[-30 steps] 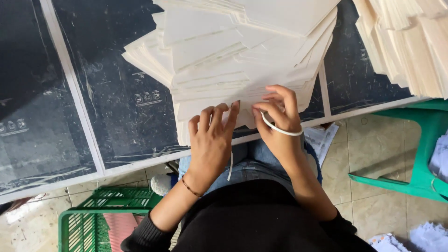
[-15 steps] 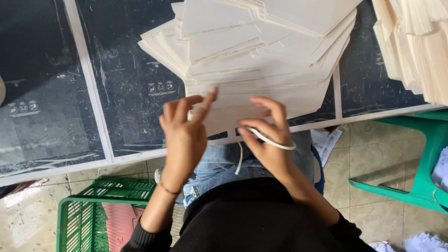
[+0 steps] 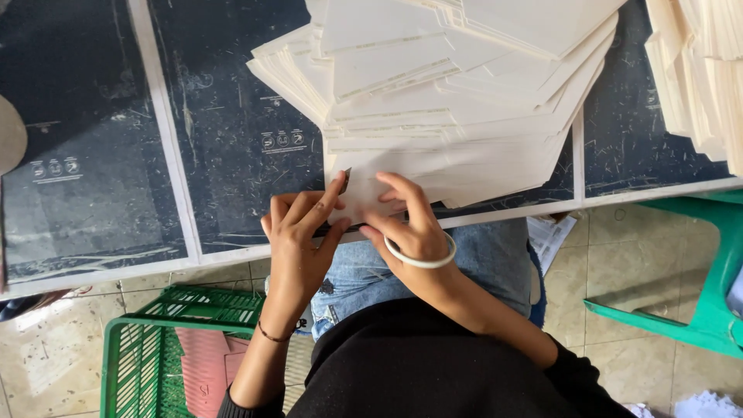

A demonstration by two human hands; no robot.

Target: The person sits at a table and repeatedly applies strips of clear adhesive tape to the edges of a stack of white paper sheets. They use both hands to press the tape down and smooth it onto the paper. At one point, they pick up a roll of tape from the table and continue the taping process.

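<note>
A fanned stack of cream paper sheets [image 3: 449, 108] lies on a dark table [image 3: 232, 139], its lowest sheets reaching the front edge. My left hand [image 3: 302, 224] pinches the left corner of the bottom sheet, with the index finger stretched up along the sheet's edge and the thumb underneath. A thin bracelet circles that wrist. My right hand [image 3: 406, 220] lies beside it with fingers spread flat on the same sheet. It wears a white bangle [image 3: 422, 259] at the wrist. The two hands almost touch at the table edge.
A second cream paper stack [image 3: 696, 70] sits at the table's right. White strips divide the dark tabletop. Below left, a green plastic basket [image 3: 147, 348] holds pink sheets. A green plastic stool [image 3: 696, 310] stands on the tiled floor at the right.
My left hand's fingers went from spread on the stack to pinching the bottom sheet's left corner. My right hand flattened on the sheet, and both hands sit closer together.
</note>
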